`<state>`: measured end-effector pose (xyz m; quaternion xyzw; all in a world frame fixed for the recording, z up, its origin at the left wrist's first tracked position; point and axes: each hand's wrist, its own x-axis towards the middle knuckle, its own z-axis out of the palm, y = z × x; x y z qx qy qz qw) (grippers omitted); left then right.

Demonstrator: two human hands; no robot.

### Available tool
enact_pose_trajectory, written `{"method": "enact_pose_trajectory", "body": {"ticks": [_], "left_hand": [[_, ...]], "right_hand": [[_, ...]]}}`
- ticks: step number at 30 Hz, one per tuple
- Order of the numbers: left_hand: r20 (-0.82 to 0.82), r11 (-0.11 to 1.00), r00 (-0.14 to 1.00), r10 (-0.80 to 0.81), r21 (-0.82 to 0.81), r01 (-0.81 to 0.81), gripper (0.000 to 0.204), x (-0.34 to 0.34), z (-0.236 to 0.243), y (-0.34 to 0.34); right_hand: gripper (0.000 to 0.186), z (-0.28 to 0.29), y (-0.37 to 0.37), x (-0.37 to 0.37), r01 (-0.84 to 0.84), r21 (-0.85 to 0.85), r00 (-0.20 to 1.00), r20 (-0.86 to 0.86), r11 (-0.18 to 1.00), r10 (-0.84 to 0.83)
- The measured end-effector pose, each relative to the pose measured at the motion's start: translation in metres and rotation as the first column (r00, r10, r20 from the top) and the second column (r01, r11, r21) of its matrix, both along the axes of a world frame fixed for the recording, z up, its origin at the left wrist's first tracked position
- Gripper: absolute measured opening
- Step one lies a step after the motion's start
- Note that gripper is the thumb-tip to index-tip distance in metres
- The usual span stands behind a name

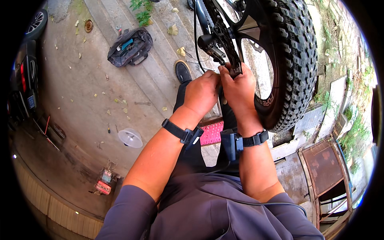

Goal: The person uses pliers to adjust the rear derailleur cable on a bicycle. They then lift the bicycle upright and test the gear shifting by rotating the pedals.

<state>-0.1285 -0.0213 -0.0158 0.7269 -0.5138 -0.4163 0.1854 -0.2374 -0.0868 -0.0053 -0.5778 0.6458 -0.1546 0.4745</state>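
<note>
A bicycle wheel with a thick knobby black tire (298,60) stands at the upper right. At its hub hangs the rear derailleur (214,50), with the chain and sprockets beside it. My right hand (242,86) is closed around the lower end of the derailleur, thumb pressed against its dark cage (236,71). Close against it, my left hand (203,90) is closed in a pinch just below the derailleur; its fingertips are partly hidden, and what they hold cannot be made out. A black cable (195,44) curves down toward the left hand's fingers.
An open dark tool bag (130,46) lies on the concrete steps to the left. Nearer are a clear round bowl (130,137), a screwdriver (109,129) and a red machine (104,184). A pink perforated mat (212,133) lies between my legs; a parked car (26,76) stands far left.
</note>
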Motion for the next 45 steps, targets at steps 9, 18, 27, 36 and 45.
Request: {"method": "enact_pose_trajectory", "body": {"ticks": [9,18,27,36,45], "left_hand": [[0.046,1.0,0.999,-0.02,-0.022,0.021,0.005,0.001,-0.002,0.001],[0.011,1.0,1.0,-0.016,0.009,0.016,0.008,0.0,0.003,-0.002],[0.039,0.999,0.999,-0.036,0.031,0.035,0.007,0.001,0.002,0.0],[0.03,0.999,0.999,-0.028,0.026,0.027,0.006,0.0,0.003,-0.001],[0.055,0.998,0.998,-0.043,0.054,0.04,0.007,0.0,0.006,-0.002]], "right_hand": [[0.018,-0.001,0.002,0.005,0.087,-0.02,0.996,0.028,0.996,-0.086],[0.018,-0.002,-0.003,-0.002,0.013,0.027,0.995,0.097,1.0,-0.015],[0.022,-0.004,0.0,0.005,0.074,0.011,0.997,0.013,0.997,-0.075],[0.017,-0.013,0.006,-0.005,0.073,-0.015,0.987,0.143,0.997,-0.071],[0.021,-0.008,0.002,0.003,0.089,-0.066,0.995,0.047,0.994,-0.086]]}}
